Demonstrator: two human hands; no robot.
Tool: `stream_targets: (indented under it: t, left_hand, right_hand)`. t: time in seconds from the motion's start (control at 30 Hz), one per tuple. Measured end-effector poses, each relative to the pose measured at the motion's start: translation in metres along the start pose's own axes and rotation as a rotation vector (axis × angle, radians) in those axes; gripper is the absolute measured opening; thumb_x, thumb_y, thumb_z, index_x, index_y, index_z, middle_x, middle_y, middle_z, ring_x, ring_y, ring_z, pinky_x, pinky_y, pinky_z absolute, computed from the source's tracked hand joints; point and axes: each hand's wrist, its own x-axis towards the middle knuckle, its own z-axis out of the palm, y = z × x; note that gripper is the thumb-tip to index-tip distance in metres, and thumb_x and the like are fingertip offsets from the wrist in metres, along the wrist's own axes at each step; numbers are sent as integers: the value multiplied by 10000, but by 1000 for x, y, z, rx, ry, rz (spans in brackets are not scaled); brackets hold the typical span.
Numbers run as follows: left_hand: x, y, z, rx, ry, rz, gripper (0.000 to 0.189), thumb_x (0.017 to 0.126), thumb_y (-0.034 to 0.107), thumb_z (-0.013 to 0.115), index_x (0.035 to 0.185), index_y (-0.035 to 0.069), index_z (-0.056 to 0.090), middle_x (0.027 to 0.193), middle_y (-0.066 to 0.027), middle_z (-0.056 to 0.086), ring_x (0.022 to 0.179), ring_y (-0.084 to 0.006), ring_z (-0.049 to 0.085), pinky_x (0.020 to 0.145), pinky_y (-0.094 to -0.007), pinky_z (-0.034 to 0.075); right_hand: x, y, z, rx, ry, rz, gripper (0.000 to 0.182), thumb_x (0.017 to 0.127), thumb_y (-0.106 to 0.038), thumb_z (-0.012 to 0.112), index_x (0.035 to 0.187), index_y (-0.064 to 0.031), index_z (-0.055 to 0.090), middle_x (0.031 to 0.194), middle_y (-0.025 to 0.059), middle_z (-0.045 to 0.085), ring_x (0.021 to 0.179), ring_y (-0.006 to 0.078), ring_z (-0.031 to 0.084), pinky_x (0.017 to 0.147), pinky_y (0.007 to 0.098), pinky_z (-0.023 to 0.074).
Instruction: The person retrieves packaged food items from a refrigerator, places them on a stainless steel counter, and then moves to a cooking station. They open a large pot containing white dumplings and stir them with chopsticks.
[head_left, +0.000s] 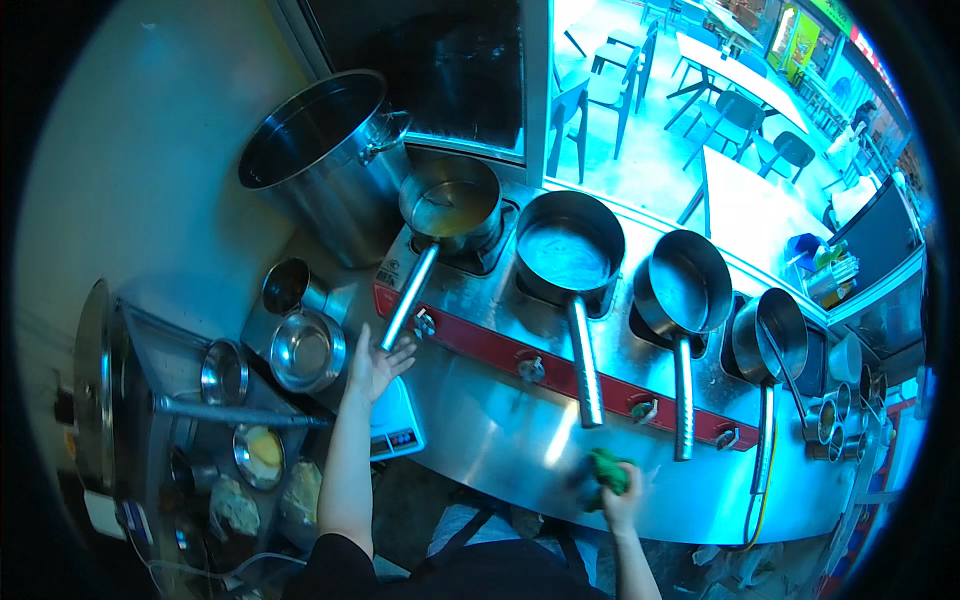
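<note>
My left hand (380, 366) is spread with its fingers apart, just below the handle tip of the leftmost saucepan (450, 196); whether it touches the handle I cannot tell. That pan holds a yellowish liquid. In my right hand (622, 499) is a bunched green cloth (611, 471), held over the front of the steel counter (487, 420). Two dark saucepans, one in the middle (570, 244) and one to its right (684, 289), sit on the burners of a red-fronted gas stove (480, 339). The rightmost saucepan (771, 341) has a long utensil leaning in it.
A tall steel stockpot (330, 187) stands at the back left. Steel bowls (306, 351) and a digital scale (396, 424) are near my left arm. At left, a shelf unit holds bowls and bagged food (234, 506). Small metal cups (826, 420) cluster at the right end.
</note>
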Motion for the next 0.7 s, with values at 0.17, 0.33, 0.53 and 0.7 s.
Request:
stream_targets:
  t: [0.17,0.33,0.53,0.7]
  left_hand:
    - [31,57,20,323,-358,-90,239,839,146,496,1027,17,424,781,-78,526,582,-109,545,460,-207,470]
    - [9,91,38,250,-404,-186,359,755,7,542,1073,33,379,721,-57,486,508,-72,486,399,-179,407]
    - [11,99,29,333,-462,-169,479,758,-10,500,1196,46,315,670,-50,462,458,-65,457,373,-177,393]
    - [25,95,15,311,-445,-167,459,765,-7,488,1189,47,322,665,-49,458,458,-63,463,368,-174,401]
  right_hand:
    - [80,-130,151,83,-184,-331,288,583,11,610,855,-51,541,840,156,525,769,322,527,637,350,436]
    - [179,-200,272,-248,-244,-656,418,561,-79,637,970,-112,557,1151,126,449,1090,281,407,851,420,330]
    - [220,-169,346,-438,-468,-609,378,679,-265,580,1019,-101,562,1196,126,421,1155,290,351,975,423,254]
    - [197,-122,259,-390,-418,-259,467,653,-156,616,1106,-98,512,1240,146,387,1117,315,391,932,393,325]
